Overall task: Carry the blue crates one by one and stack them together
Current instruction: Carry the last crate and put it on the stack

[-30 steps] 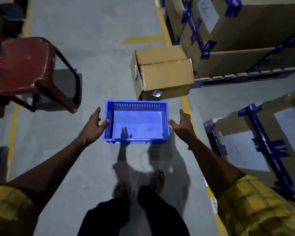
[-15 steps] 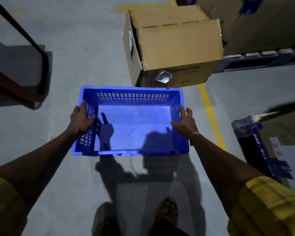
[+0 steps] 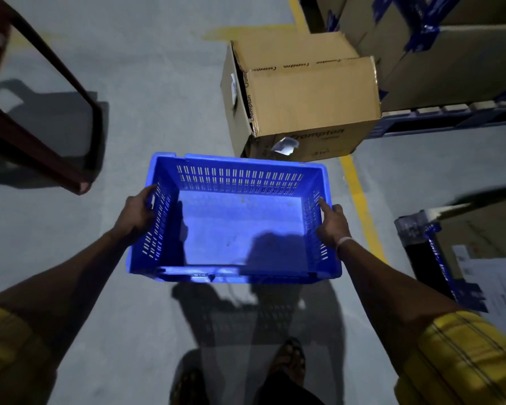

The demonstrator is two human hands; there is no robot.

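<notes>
- While both hands clamp the blue crate's (image 3: pixel 234 229) short sides, left hand (image 3: pixel 136 213) and right hand (image 3: pixel 332 226), it hangs over the concrete floor (image 3: pixel 158 97) beside a cardboard carton (image 3: pixel 304 92).
- Keep it level; steer clear of the chair leg (image 3: pixel 41 150).

crate (image 3: pixel 234 226) between both hands, cardboard box (image 3: pixel 301 95) behind it — chair (image 3: pixel 38 112) left

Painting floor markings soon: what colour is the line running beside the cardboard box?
Yellow; the floor line shows best in the head view, right of the blue crate.
</notes>
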